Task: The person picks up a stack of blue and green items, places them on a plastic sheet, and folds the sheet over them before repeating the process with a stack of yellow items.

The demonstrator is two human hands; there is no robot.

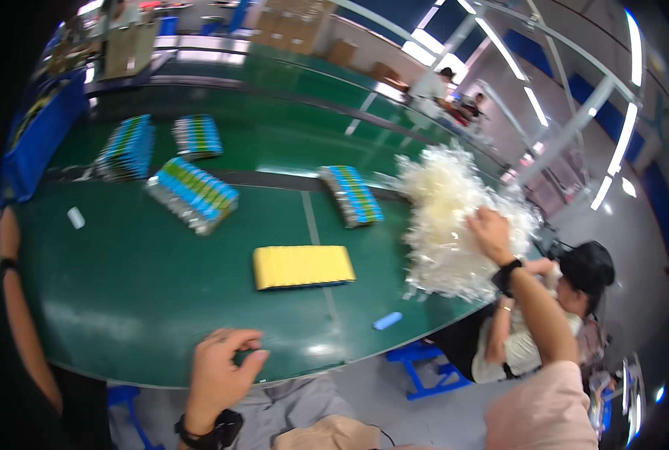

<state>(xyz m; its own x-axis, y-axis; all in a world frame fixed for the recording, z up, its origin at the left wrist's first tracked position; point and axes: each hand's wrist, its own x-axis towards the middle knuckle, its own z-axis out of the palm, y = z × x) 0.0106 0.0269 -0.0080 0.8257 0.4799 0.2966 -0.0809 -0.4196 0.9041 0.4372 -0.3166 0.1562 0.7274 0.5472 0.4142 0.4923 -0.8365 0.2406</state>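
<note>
My right hand, with a dark band at the wrist, is in the pile of clear plastic bags at the right of the table. Its fingers are bent together against the crinkled film, and they seem to pinch a bag. By the table's near edge, my left hand is curved, thumb and fingers apart, with nothing visible in it. A yellow stack of flat pieces with a dark underside lies between the hands. Beyond it is a row of blue-and-green packets.
More blue-and-green packet stacks lie at the left, near a blue bin. A small blue object and a white piece rest on the green table. A co-worker in a dark cap sits close at the right; another person's arm is at the left.
</note>
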